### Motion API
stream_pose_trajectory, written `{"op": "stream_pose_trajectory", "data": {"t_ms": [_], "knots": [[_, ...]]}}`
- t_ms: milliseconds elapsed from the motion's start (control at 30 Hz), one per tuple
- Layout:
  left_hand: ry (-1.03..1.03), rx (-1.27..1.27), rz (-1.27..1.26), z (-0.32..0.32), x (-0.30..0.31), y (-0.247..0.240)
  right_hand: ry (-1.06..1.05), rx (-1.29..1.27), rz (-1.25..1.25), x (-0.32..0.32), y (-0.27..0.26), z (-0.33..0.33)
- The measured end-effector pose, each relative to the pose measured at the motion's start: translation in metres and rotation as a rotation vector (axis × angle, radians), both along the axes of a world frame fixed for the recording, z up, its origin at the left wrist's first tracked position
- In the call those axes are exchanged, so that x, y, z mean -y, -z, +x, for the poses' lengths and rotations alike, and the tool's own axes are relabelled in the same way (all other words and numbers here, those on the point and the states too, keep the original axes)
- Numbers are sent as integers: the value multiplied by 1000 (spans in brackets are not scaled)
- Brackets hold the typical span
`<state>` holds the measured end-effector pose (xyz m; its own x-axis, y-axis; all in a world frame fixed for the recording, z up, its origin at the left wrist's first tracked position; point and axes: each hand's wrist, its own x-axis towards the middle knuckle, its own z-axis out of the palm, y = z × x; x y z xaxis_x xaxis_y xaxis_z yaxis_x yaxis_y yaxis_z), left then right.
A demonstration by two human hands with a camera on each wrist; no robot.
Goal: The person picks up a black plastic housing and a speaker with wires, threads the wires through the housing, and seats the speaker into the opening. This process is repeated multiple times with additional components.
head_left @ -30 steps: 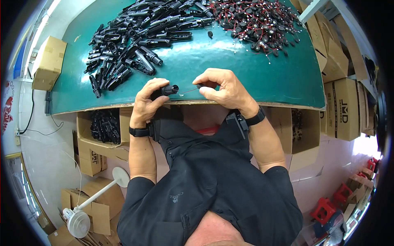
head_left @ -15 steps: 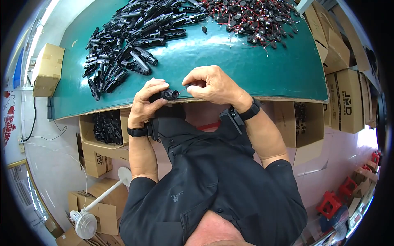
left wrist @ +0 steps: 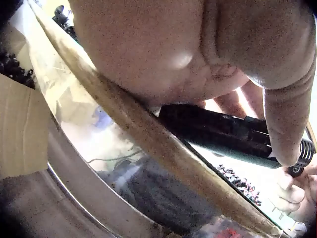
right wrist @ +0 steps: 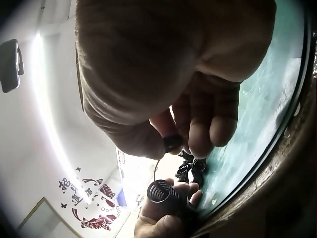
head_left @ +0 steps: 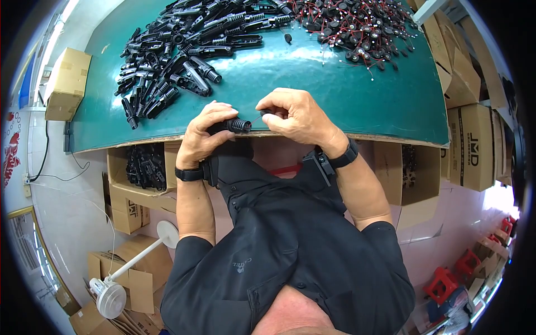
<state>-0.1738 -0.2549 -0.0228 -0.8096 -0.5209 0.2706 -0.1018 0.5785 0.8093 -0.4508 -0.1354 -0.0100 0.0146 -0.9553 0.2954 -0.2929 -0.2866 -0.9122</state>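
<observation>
A taped cardboard carton (head_left: pixel 66 84) stands at the left end of the green table (head_left: pixel 357 106). On that side a black cable (head_left: pixel 46 145) runs down the wall — near a red wall decal (head_left: pixel 11 153). A white pedestal fan (head_left: pixel 111 300) stands by opened cardboard boxes (head_left: pixel 142 290). A carton printed "JMD" (head_left: pixel 472 148) sits right of the table; red plastic stools (head_left: pixel 441 286) occupy the head view's lower right corner. The right wrist view catches a lit tube light (right wrist: pixel 42 99).
</observation>
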Motion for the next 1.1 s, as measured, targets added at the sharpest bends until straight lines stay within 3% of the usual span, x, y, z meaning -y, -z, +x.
{"op": "stream_pose_trajectory", "data": {"t_ms": [67,167,433,867,1100], "knots": [[0,1,9,1,0,1,12,-4,-22,0,-2,1],[-24,-153,302,6,1,9,-14,78,-2,-4,-7,4],[46,-260,375,17,11,20,-27,172,65,-12,-23,22],[77,-253,405,21,15,24,41,122,-27,-10,-22,31],[86,-132,264,10,10,11,115,-18,-169,-13,-16,30]]}}
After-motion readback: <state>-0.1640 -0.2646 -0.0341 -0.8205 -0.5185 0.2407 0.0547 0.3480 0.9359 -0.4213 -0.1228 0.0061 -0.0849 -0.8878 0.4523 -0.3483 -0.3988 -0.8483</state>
